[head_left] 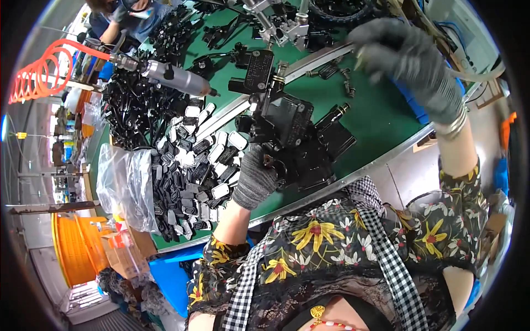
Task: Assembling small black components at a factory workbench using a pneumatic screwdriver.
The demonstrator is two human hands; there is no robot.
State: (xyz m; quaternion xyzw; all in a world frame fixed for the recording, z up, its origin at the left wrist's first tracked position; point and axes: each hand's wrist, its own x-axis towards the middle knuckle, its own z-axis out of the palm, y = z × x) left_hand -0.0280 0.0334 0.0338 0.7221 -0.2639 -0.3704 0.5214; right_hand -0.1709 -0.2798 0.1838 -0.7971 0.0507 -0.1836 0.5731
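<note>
My left hand (255,179), in a dark grey glove, is closed round a black brake master cylinder (258,71) with a box-shaped reservoir; its fingers are partly hidden among black parts. Right beside it, several more black master cylinders (298,157) lie clustered at the table's near edge. My right hand (395,60), gloved in grey, is raised over the right side of the table. Its fingers are bent and apart, somewhat blurred, and nothing shows between them. Small metal-and-black fittings (346,83) lie left of it on the green table top (375,118).
A pneumatic screwdriver (179,79) hangs at left on a coiled red hose (47,69). Below it spread piled grey and black rectangular caps (201,165), beside a clear plastic bag (130,185). A metal rail (223,116) crosses the table. A metal fixture (281,27) stands far; another person (118,19) is far left.
</note>
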